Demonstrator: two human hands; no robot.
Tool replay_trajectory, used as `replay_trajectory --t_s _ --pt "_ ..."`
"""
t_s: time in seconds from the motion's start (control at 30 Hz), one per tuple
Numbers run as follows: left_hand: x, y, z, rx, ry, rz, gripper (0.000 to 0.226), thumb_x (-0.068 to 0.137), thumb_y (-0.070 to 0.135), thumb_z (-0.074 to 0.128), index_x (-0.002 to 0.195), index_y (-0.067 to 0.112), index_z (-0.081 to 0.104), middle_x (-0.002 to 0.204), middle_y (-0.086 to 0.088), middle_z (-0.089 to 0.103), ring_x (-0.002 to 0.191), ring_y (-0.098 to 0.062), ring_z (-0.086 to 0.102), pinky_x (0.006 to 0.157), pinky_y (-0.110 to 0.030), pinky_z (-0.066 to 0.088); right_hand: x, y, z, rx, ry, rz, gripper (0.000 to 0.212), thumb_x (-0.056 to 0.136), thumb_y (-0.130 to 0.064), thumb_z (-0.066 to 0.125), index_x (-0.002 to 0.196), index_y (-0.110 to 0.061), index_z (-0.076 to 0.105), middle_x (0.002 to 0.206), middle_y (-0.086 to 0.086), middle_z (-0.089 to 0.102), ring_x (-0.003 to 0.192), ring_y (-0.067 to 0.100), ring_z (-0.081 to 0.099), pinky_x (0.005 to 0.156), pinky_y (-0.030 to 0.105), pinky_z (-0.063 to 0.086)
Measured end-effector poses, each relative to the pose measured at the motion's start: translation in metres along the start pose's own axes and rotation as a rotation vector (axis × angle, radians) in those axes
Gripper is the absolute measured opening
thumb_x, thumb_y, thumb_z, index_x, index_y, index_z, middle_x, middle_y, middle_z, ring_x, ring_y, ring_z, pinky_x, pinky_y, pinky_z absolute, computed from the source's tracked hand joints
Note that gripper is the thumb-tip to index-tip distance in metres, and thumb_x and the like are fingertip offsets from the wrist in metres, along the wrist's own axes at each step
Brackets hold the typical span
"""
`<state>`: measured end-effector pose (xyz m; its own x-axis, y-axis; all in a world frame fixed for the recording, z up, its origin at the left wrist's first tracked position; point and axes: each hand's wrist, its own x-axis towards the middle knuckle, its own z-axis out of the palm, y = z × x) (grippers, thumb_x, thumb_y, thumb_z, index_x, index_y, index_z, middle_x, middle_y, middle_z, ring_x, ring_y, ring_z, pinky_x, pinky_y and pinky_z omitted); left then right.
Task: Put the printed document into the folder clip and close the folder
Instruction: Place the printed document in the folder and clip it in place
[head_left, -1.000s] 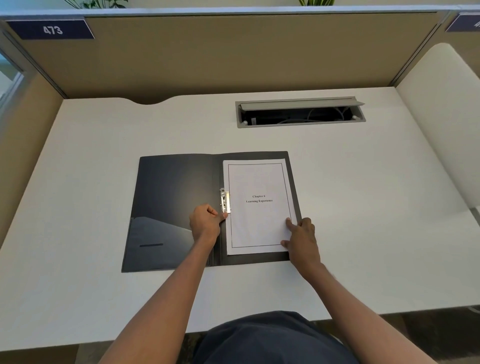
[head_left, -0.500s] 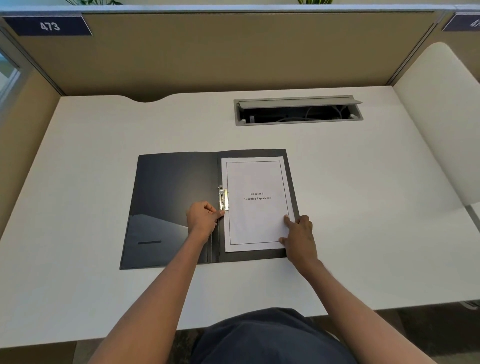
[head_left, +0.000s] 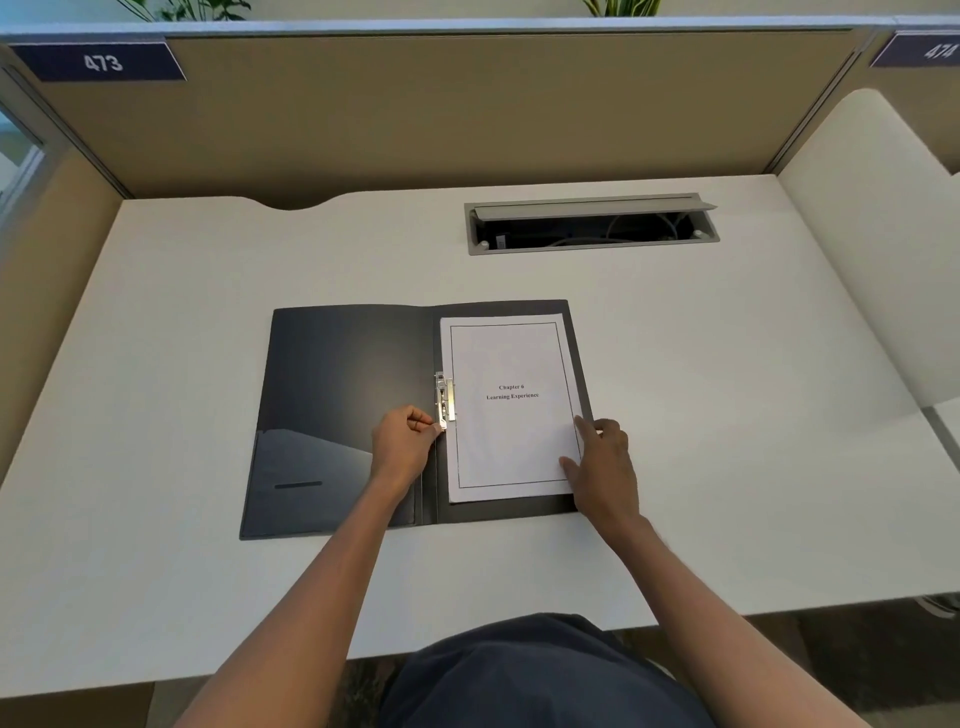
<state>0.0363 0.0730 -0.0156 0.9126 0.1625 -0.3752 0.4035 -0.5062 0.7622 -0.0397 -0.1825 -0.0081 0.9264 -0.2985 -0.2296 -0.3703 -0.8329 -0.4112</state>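
White desk (head_left: 156, 364) inside a tan-partitioned cubicle, numbered plate 473 (head_left: 101, 62) at the upper left, open cable tray (head_left: 589, 224) set into the top toward the back. Dark folder (head_left: 337, 395) lies open and flat at the centre; its left cover, with an inner pocket (head_left: 311, 467) at the lower corner, carries nothing. Left hand (head_left: 405, 441) rests on that cover just beside the spine, fingers curled and fingertips pinching the lower end of the metal clip (head_left: 445, 397), which runs along the spine. Printed document (head_left: 511, 410), titled "Chapter 6 Learning Experience", sits on the right cover with its left edge tucked under, or level with, the clip; which of the two cannot be told from this angle. Right hand (head_left: 602, 462) lies open, grasping nothing, fingers spread flat on the page's lower right edge to pin it in place. Step in hand, by judgement: seating the sheets and locking the clip over their margin. Next move calls for the clip lever to be pressed fully down while the page is kept square, then both hands cleared so the left cover can swing over to the right. Risk: the stack sliding askew before the clip bites.
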Motion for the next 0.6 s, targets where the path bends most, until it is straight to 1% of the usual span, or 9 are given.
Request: replay_trajectory --t_s 0.1,0.17,0.27,0.33,0.37,0.43,0.5,0.6 --pt "0.001 -0.003 -0.009 0.045 0.022 0.064 0.005 0.094 0.017 0.071 0.097 0.013 0.072 0.088 0.001 0.072 0.083 -0.013 0.067 0.07 -0.023 0.054 -0.003 -0.014 0.001 -0.008 0.069 -0.063 0.057 0.096 -0.021 0.061 0.149 -0.013 0.042 0.149 0.009 0.041 0.14 0.027 0.037 0.108 0.039 0.045" --pt "0.003 -0.005 -0.018 0.073 0.065 0.103 0.008 0.096 0.014 0.067 0.102 0.012 0.072 0.093 0.0 0.071 0.087 -0.014 0.065 0.077 -0.023 0.054 -0.007 -0.026 0.006 0.001 0.069 -0.113 0.058 0.098 -0.024 0.057 0.152 -0.014 0.038 0.156 0.007 0.035 0.147 0.025 0.031 0.115 0.039 0.04" --pt "0.008 -0.007 -0.036 0.12 0.147 0.161 0.014 0.099 0.011 0.063 0.109 0.008 0.072 0.102 -0.006 0.072 0.091 -0.014 0.063 0.08 -0.021 0.05 -0.014 -0.045 0.018 -0.038 0.037 -0.232 0.06 0.1 -0.025 0.052 0.156 -0.015 0.032 0.163 0.006 0.027 0.151 0.023 0.028 0.12 0.037 0.033" --pt "0.014 -0.009 -0.05 0.16 0.209 0.197 0.018 0.098 0.011 0.064 0.114 0.005 0.072 0.108 -0.011 0.072 0.096 -0.019 0.065 0.086 -0.026 0.052 -0.019 -0.057 0.028 -0.069 0.011 -0.311 0.062 0.101 -0.026 0.051 0.157 -0.016 0.028 0.166 0.006 0.023 0.153 0.024 0.025 0.122 0.035 0.028" --pt "0.017 -0.01 -0.058 0.175 0.235 0.203 0.021 0.098 0.01 0.064 0.117 0.004 0.071 0.113 -0.013 0.072 0.102 -0.024 0.066 0.092 -0.032 0.053 -0.02 -0.062 0.032 -0.089 -0.005 -0.344 0.063 0.102 -0.027 0.05 0.158 -0.016 0.025 0.168 0.006 0.02 0.154 0.024 0.023 0.123 0.034 0.024" --pt "0.023 -0.014 -0.073 0.191 0.279 0.186 0.029 0.097 0.01 0.064 0.124 0.002 0.069 0.125 -0.017 0.068 0.117 -0.032 0.063 0.106 -0.041 0.049 -0.023 -0.071 0.041 -0.129 -0.041 -0.396 0.065 0.103 -0.031 0.047 0.16 -0.017 0.019 0.17 0.005 0.012 0.156 0.023 0.016 0.125 0.031 0.015" --pt "0.027 -0.019 -0.088 0.227 0.313 0.152 0.038 0.097 0.012 0.063 0.134 0.002 0.063 0.139 -0.019 0.061 0.132 -0.036 0.054 0.114 -0.045 0.042 -0.025 -0.077 0.049 -0.166 -0.076 -0.427 0.067 0.104 -0.034 0.044 0.161 -0.018 0.013 0.171 0.005 0.006 0.158 0.024 0.01 0.125 0.031 0.009" --pt "0.029 -0.031 -0.106 0.338 0.346 0.059 0.054 0.1 0.023 0.061 0.15 0.005 0.048 0.158 -0.021 0.042 0.149 -0.038 0.036 0.122 -0.051 0.03 -0.028 -0.083 0.059 -0.212 -0.109 -0.445 0.068 0.105 -0.039 0.041 0.161 -0.019 0.008 0.171 0.005 -0.001 0.158 0.025 0.005 0.124 0.033 0.002"
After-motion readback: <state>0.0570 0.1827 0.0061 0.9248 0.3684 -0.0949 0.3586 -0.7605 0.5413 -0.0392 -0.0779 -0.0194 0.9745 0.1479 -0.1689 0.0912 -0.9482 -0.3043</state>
